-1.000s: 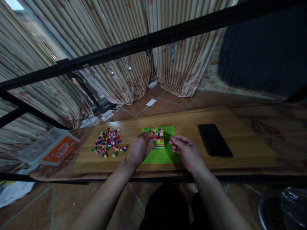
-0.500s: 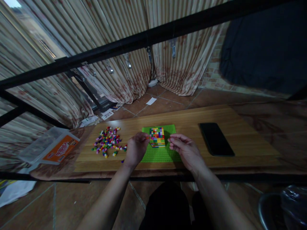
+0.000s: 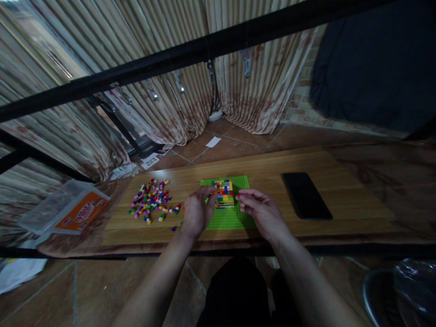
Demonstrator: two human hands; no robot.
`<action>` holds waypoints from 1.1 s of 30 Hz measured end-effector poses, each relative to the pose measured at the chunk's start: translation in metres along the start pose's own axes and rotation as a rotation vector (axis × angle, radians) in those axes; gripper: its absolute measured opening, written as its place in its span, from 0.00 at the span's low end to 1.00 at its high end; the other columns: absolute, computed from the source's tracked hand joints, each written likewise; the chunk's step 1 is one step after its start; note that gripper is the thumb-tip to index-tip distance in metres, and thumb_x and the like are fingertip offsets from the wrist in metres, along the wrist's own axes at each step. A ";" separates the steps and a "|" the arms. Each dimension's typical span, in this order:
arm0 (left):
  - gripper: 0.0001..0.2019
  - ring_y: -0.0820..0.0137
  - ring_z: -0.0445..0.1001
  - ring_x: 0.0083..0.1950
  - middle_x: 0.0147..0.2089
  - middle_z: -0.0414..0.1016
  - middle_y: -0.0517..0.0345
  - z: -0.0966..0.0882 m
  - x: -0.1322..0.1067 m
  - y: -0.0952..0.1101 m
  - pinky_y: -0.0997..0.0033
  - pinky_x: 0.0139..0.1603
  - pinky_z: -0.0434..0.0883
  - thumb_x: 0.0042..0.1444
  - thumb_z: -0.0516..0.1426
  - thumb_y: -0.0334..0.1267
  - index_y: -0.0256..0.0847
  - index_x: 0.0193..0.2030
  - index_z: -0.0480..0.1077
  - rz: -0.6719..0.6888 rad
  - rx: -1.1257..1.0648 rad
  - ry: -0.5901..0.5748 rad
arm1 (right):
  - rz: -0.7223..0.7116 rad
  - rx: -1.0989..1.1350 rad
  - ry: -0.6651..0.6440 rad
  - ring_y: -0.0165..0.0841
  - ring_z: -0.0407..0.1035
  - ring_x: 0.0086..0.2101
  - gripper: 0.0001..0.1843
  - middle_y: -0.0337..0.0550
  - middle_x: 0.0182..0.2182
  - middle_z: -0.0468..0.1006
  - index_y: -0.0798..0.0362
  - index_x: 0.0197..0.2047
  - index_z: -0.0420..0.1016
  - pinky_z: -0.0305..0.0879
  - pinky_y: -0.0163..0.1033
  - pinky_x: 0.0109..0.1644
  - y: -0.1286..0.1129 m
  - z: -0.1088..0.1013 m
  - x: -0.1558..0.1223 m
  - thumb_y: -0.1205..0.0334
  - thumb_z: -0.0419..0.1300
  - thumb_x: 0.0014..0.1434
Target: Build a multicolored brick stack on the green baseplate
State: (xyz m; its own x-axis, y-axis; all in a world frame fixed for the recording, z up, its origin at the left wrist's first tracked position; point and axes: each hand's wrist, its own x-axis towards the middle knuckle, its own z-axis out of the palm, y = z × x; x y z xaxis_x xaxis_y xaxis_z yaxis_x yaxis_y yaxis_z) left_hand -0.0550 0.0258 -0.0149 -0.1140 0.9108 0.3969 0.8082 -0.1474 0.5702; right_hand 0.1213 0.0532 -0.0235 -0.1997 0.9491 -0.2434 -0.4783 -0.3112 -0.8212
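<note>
A block built of many small coloured toy bricks (image 3: 225, 198) stands on a green studded baseplate (image 3: 225, 222). My left hand (image 3: 197, 211) is at the block's left side, covering part of it. Its thumb and forefinger pinch what looks like a small orange brick (image 3: 215, 192). On the other side, just clear of the block, my right hand (image 3: 260, 211) has its fingertips pressed together around a tiny red brick (image 3: 238, 196), mostly hidden. Loose bricks (image 3: 151, 200) of several colours lie scattered on the wooden board, left of my left hand.
The wooden board (image 3: 265, 170) carries everything. A black phone (image 3: 306, 195) lies at the right. Beyond the board's left end is a clear plastic box (image 3: 64, 206) with an orange label. A dark metal bar (image 3: 153, 68) crosses in front of the curtains (image 3: 180, 27).
My left hand has moved right, its fingertips now over the block's left edge. My right hand stays almost in place beside the block. The view has shifted slightly.
</note>
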 end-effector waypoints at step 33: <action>0.05 0.68 0.76 0.43 0.39 0.78 0.55 0.026 -0.011 0.003 0.67 0.48 0.72 0.55 0.60 0.35 0.41 0.38 0.77 -0.037 -0.015 0.187 | 0.010 -0.062 0.011 0.23 0.63 0.21 0.16 0.35 0.21 0.76 0.53 0.28 0.80 0.59 0.32 0.26 0.000 0.003 -0.001 0.57 0.74 0.34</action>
State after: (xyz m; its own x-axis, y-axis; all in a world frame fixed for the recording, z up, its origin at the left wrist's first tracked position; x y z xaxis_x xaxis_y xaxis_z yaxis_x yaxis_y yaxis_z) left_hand -0.0364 0.0258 -0.0364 -0.2497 0.8283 0.5015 0.7928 -0.1225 0.5970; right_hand 0.1191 0.0520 -0.0223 -0.1948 0.9465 -0.2572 -0.4221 -0.3176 -0.8491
